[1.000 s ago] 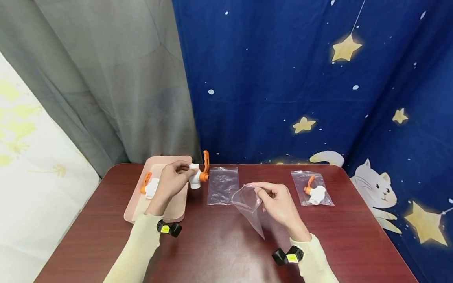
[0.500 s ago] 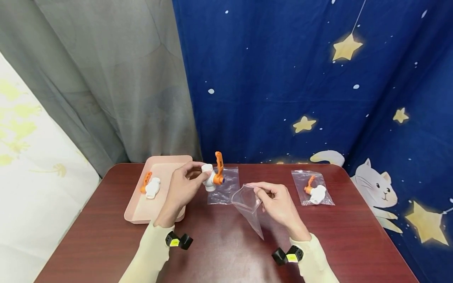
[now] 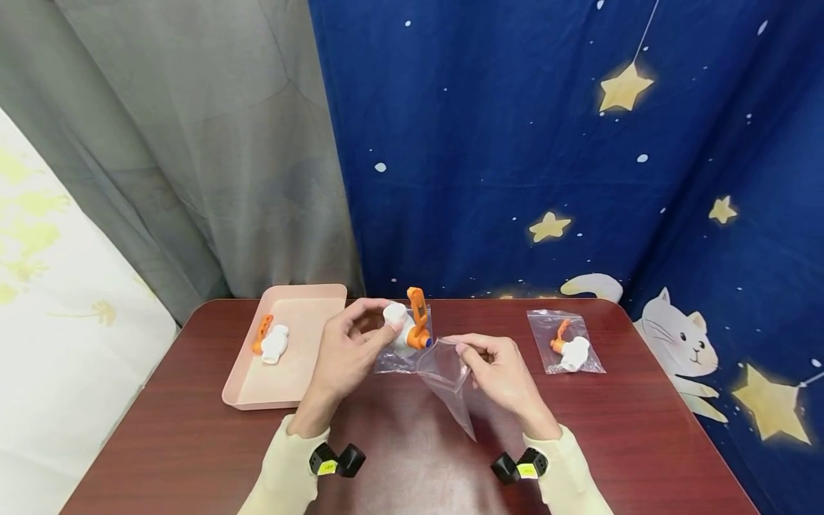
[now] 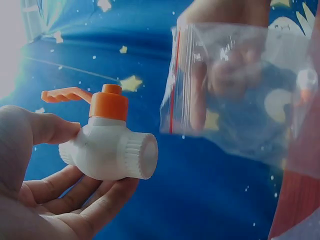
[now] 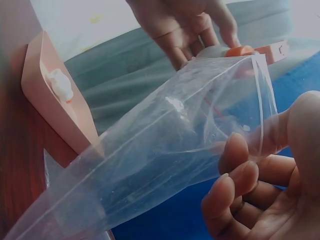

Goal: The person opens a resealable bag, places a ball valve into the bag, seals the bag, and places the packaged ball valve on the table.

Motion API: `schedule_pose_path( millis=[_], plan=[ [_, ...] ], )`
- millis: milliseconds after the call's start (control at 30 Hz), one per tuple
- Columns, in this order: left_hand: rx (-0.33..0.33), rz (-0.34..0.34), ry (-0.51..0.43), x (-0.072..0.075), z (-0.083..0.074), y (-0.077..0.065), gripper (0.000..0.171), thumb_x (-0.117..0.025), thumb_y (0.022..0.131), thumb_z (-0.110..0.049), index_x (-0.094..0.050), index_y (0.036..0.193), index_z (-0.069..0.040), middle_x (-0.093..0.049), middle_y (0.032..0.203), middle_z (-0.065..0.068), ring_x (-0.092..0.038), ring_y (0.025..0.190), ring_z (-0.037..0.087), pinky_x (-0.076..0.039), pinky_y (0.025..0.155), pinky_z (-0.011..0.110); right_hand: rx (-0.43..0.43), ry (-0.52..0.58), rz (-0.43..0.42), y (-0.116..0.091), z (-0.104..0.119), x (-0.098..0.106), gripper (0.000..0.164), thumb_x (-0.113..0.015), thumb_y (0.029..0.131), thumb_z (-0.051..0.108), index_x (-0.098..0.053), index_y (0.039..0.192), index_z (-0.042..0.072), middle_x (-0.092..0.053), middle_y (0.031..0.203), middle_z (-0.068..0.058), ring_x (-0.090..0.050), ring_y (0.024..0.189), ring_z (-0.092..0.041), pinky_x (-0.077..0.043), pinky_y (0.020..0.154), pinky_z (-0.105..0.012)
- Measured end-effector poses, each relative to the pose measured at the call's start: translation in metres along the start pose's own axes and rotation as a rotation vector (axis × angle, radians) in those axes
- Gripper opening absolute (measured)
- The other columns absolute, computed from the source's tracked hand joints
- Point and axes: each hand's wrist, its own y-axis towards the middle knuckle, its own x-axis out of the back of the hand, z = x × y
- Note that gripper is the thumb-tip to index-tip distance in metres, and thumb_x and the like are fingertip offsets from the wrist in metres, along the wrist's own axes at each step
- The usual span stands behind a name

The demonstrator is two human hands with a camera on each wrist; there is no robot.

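My left hand [image 3: 350, 350] grips a white ball valve [image 4: 107, 150] by its body, thumb on one side and fingers beneath. Its orange lever handle [image 3: 418, 309] points up in the head view, and the stem end faces the bag. A clear zip bag [image 5: 150, 140] hangs from my right hand [image 3: 498, 368], which pinches it near the opening between thumb and fingers. The bag's mouth gapes toward the valve. In the head view the valve's orange stem overlaps the edge of that mouth; the left wrist view shows a gap between them.
A pink tray [image 3: 302, 304] at left holds another valve [image 3: 275, 345] with an orange handle. Behind my hands a flat zip bag [image 3: 394, 363] lies on the table [image 3: 412, 472]. At right, a zip bag [image 3: 539, 325] contains a valve [image 3: 573, 354]. Curtains hang behind the table.
My left hand has carried the ball valve rightward, from beside the tray to the mouth of the zip bag, tilting it slightly. My right hand has stayed nearly still with the bag.
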Motion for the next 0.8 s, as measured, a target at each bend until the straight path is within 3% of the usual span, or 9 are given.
schedule_pose_path(
  millis=[167,300,500,733,800],
  plan=[
    [-0.005,0.055,-0.046,-0.005,-0.001,-0.006,0.033,-0.071,0.089,0.006,-0.064,0.121,0.006,-0.064,0.118,0.024,-0.073,0.084,0.014,-0.060,0.074,0.022,-0.014,-0.008,0.016,-0.001,0.002,-0.001,0.022,-0.063,0.101,0.012,-0.078,0.115,0.019,-0.052,0.056,0.001,-0.048,0.044,-0.007,-0.046,0.044,-0.025],
    [-0.009,0.086,-0.073,-0.010,0.000,-0.009,0.035,-0.072,0.089,0.006,-0.064,0.123,0.005,-0.062,0.125,0.024,-0.075,0.086,0.016,-0.060,0.075,0.022,-0.028,-0.022,0.017,-0.001,0.003,-0.002,0.020,-0.064,0.101,0.013,-0.079,0.114,0.019,-0.056,0.062,0.000,-0.052,0.047,-0.008,-0.047,0.046,-0.025],
    [-0.074,0.148,-0.086,-0.017,0.002,-0.013,0.036,-0.074,0.088,0.006,-0.064,0.123,0.004,-0.062,0.125,0.023,-0.074,0.092,0.016,-0.062,0.079,0.026,-0.021,-0.026,0.021,-0.001,0.003,-0.002,0.018,-0.064,0.101,0.015,-0.078,0.111,0.011,-0.059,0.063,-0.002,-0.053,0.048,-0.008,-0.048,0.048,-0.025],
    [-0.128,0.194,-0.073,-0.023,0.003,-0.016,0.035,-0.076,0.087,0.005,-0.067,0.120,0.002,-0.065,0.121,0.022,-0.074,0.096,0.018,-0.062,0.083,0.030,0.020,-0.040,0.032,-0.001,0.004,-0.002,0.022,-0.059,0.101,0.009,-0.073,0.085,0.016,-0.052,0.053,0.003,-0.050,0.046,-0.007,-0.039,0.043,-0.022],
    [-0.141,0.201,-0.064,-0.025,0.003,-0.017,0.034,-0.077,0.086,0.005,-0.068,0.119,0.001,-0.066,0.119,0.021,-0.074,0.098,0.019,-0.062,0.085,0.031,0.014,-0.033,0.038,-0.001,0.004,-0.002,0.020,-0.061,0.102,0.011,-0.073,0.087,0.016,-0.054,0.054,0.002,-0.050,0.046,-0.007,-0.041,0.044,-0.023]
  ],
)
